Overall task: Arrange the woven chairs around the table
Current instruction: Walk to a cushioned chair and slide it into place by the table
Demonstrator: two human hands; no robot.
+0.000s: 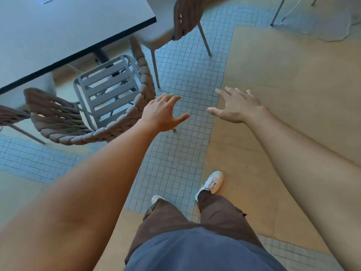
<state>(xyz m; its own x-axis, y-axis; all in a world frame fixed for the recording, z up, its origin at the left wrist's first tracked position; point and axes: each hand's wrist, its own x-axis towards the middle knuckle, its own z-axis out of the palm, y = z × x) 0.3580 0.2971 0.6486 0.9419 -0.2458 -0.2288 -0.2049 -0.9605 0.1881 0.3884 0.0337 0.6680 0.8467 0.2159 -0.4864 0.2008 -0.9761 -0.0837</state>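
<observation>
Both hands empty, fingers spread: left hand [163, 112] just beside woven chair [109, 132] backrest at desk [58, 32]; right hand [237, 106] over floor.

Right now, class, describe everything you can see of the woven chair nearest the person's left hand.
The woven chair has a curved wraparound back of thick brown braided cord and a pale grey slatted seat, apparently metal, on thin legs. It stands upright on the floor, its seat facing the grey table, partly tucked by the table's corner. The left hand hovers open beside the back's right end; whether they touch cannot be told.
</observation>
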